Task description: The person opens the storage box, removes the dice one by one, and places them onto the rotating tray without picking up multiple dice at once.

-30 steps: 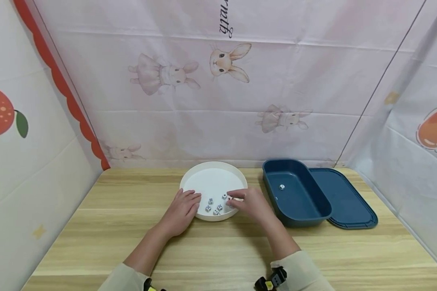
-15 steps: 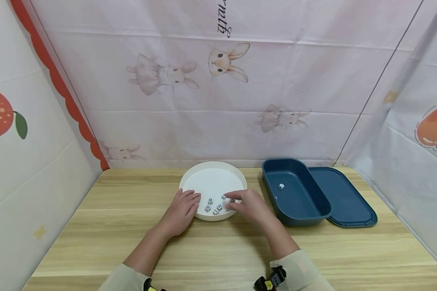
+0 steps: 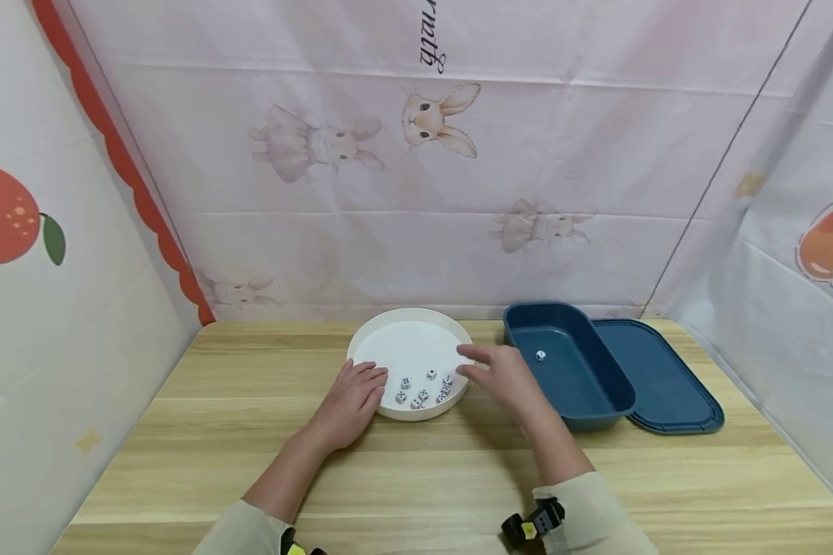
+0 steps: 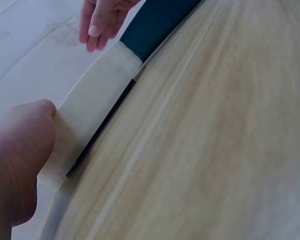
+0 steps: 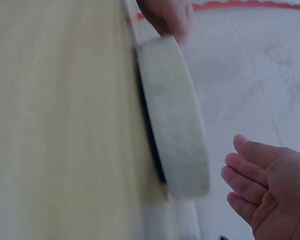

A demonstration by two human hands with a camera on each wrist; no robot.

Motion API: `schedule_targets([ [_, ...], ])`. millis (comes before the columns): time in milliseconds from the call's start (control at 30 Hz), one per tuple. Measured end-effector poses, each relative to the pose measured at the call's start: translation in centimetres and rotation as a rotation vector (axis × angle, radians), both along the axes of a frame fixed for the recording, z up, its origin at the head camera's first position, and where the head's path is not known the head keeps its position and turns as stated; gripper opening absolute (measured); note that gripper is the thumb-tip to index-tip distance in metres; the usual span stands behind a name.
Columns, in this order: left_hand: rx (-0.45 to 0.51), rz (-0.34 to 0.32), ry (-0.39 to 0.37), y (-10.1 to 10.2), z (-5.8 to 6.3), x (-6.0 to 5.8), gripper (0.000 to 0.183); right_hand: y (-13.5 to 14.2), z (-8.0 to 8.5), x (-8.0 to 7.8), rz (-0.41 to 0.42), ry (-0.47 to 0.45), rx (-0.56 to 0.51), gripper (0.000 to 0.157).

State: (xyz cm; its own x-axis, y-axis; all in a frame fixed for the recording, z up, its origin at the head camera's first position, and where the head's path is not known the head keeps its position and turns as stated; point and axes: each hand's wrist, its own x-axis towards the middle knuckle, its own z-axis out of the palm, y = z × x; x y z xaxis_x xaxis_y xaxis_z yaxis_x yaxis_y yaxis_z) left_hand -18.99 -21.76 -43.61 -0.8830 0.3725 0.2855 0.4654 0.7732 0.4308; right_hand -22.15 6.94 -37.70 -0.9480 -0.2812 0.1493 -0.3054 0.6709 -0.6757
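In the head view, several white dice with dark pips lie in the front part of a round white tray. My left hand rests on the tray's left rim with its fingers laid out straight. The left wrist view has that hand up against the tray's outer wall. My right hand hovers at the right rim, thumb and forefinger apart and nothing between them. Its loosely bent fingers also show in the right wrist view, where the hand stands apart from the tray wall.
Right of the tray stands a deep blue container with one die inside. Its flat blue lid lies beside it, partly behind the container. Printed cloth closes off the wooden table at the back and sides.
My right hand has drawn back from the dice, up and to the right, and its fingers have spread. Dice it covered at the tray's right side now show. The left hand stays put.
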Motion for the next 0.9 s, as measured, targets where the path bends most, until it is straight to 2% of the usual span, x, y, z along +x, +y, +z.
schedule_targets([
  [167, -0.001, 0.005, -0.002, 0.1, -0.1, 0.0, 0.037, 3.7, 1.1, -1.1, -0.042, 0.087, 0.032, 0.039],
  [267, 0.004, -0.002, 0.002, 0.2, -0.1, 0.0, 0.037, 6.2, 1.4, -1.7, -0.087, 0.087, 0.063, 0.039],
  [367, 0.011, -0.004, 0.009, 0.2, -0.1, -0.1, 0.037, 8.2, 1.5, -2.1, -0.107, 0.049, 0.109, 0.039],
  [600, 0.026, -0.011, 0.012, 0.3, -0.3, 0.0, 0.037, 10.4, 0.4, -2.6, -0.033, -0.073, 0.267, 0.038],
  [800, 0.016, -0.013, 0.011, 0.3, 0.0, -0.4, 0.038, 10.5, 0.1, -3.4, 0.051, -0.18, 0.38, 0.043],
  [900, 0.01, -0.01, 0.003, 0.2, 0.1, -0.6, 0.039, 10.4, -0.2, -3.9, 0.077, -0.204, 0.408, 0.045],
])
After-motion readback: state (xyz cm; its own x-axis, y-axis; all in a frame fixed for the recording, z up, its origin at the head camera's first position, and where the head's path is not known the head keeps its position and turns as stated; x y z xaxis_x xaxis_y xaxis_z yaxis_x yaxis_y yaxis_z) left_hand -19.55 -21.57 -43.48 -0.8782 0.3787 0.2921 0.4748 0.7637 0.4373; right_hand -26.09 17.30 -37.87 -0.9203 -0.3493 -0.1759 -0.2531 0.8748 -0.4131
